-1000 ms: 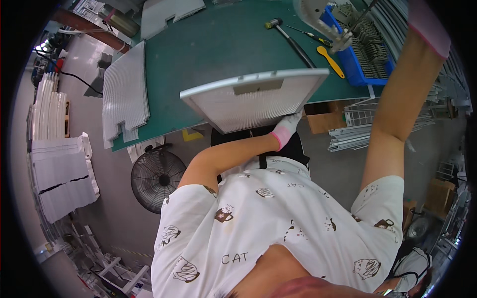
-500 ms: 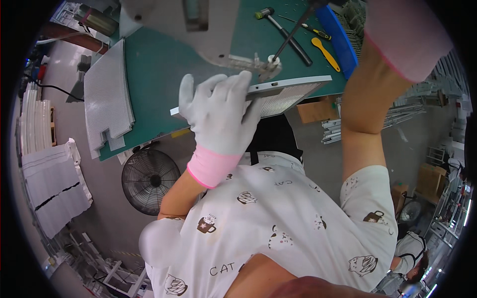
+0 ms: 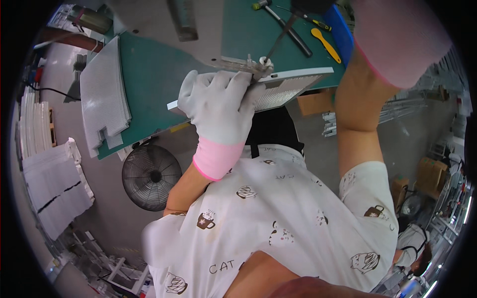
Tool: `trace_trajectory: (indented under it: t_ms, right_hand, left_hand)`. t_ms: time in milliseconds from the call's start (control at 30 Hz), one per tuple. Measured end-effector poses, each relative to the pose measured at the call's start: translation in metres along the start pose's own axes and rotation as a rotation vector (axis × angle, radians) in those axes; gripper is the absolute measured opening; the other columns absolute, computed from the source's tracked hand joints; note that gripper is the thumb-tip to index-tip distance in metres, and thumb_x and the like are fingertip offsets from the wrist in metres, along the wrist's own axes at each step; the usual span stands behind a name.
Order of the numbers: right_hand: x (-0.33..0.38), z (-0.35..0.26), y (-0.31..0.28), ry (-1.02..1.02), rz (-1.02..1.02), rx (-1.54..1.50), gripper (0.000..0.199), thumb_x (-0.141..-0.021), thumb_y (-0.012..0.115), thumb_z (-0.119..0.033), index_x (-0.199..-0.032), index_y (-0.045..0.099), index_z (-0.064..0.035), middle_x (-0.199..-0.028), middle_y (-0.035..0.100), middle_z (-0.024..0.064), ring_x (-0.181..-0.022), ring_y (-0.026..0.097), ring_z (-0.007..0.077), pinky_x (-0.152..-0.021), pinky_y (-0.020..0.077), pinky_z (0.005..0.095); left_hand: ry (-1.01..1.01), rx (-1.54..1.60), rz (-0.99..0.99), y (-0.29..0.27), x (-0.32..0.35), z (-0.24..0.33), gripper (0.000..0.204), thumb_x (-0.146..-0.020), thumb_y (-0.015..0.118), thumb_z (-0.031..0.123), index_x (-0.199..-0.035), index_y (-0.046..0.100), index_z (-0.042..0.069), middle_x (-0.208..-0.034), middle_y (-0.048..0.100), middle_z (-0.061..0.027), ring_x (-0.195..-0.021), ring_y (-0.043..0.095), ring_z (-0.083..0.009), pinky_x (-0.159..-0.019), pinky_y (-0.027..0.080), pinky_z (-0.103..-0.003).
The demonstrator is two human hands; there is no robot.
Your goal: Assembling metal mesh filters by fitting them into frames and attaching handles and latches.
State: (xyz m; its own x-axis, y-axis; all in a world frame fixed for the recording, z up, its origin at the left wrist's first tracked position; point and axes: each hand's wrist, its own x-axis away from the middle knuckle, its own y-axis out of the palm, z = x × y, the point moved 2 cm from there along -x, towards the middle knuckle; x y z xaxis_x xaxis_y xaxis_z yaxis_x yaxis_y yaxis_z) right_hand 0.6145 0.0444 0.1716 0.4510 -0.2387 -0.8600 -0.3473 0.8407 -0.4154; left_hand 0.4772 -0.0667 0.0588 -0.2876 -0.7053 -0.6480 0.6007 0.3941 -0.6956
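Centre: my left hand (image 3: 217, 107) grips the panel (image 3: 293, 87), fingers curled; upper right: my right hand (image 3: 405, 42), finger state I cannot tell.

The right hand (image 3: 403, 42), blurred, runs off the top edge with its fingers out of sight, so its grip cannot be told; it also hides part of the blue bin (image 3: 342, 37). The same edge cuts off the grey machine (image 3: 146, 25). The left hand (image 3: 218, 107) covers part of the panel (image 3: 293, 88).
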Motion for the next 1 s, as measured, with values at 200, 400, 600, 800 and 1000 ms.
trace_trajectory:
  t_ms: [200,400,600,800,1000]
  right_hand:
    - [0.047,0.024,-0.034,0.200,-0.064,0.164,0.025,-0.088,0.052,-0.019,-0.106,0.059,-0.0040,-0.106,0.060,0.0138,-0.095,0.059,0.0258,-0.080,0.0490,0.0339]
    - [0.124,0.030,-0.057,0.389,-0.233,0.231,0.024,-0.087,0.052,-0.018,-0.105,0.059,-0.0040,-0.105,0.060,0.0138,-0.095,0.060,0.0259,-0.079,0.0495,0.0337]
    - [0.150,0.027,-0.049,0.446,-0.319,0.179,0.023,-0.087,0.052,-0.018,-0.104,0.059,-0.0040,-0.105,0.060,0.0137,-0.094,0.060,0.0260,-0.079,0.0499,0.0336]
    - [0.131,0.029,-0.032,0.403,-0.295,0.130,0.022,-0.087,0.052,-0.017,-0.103,0.060,-0.0040,-0.104,0.060,0.0137,-0.094,0.060,0.0261,-0.078,0.0503,0.0335]
    - [0.086,0.028,-0.027,0.305,-0.221,0.061,0.021,-0.087,0.052,-0.016,-0.102,0.060,-0.0040,-0.104,0.061,0.0137,-0.094,0.060,0.0262,-0.078,0.0508,0.0334]
  left_hand:
    - [-0.069,0.048,-0.042,-0.002,0.002,0.003,0.018,-0.068,0.074,0.011,-0.082,0.070,0.001,-0.083,0.067,-0.0117,-0.082,0.062,-0.0253,-0.079,0.043,-0.035]
    - [-0.108,0.214,-0.033,0.005,0.016,0.010,0.017,-0.077,0.072,0.009,-0.080,0.066,-0.006,-0.069,0.065,-0.0125,-0.058,0.057,-0.0185,-0.062,0.043,-0.027]
    - [-0.262,0.231,0.045,0.017,0.034,0.001,0.031,-0.085,0.070,0.021,-0.087,0.065,-0.009,-0.071,0.065,-0.0065,-0.064,0.055,-0.0113,-0.061,0.044,-0.026]
    - [-0.175,0.178,-0.020,0.013,0.031,0.000,0.031,-0.083,0.071,0.022,-0.086,0.064,-0.008,-0.071,0.064,-0.0083,-0.064,0.057,-0.0151,-0.062,0.045,-0.028]
    - [0.110,0.088,0.041,0.004,0.018,-0.006,0.022,-0.069,0.077,0.019,-0.080,0.066,0.004,-0.079,0.068,-0.0081,-0.060,0.059,-0.0241,-0.061,0.043,-0.033]
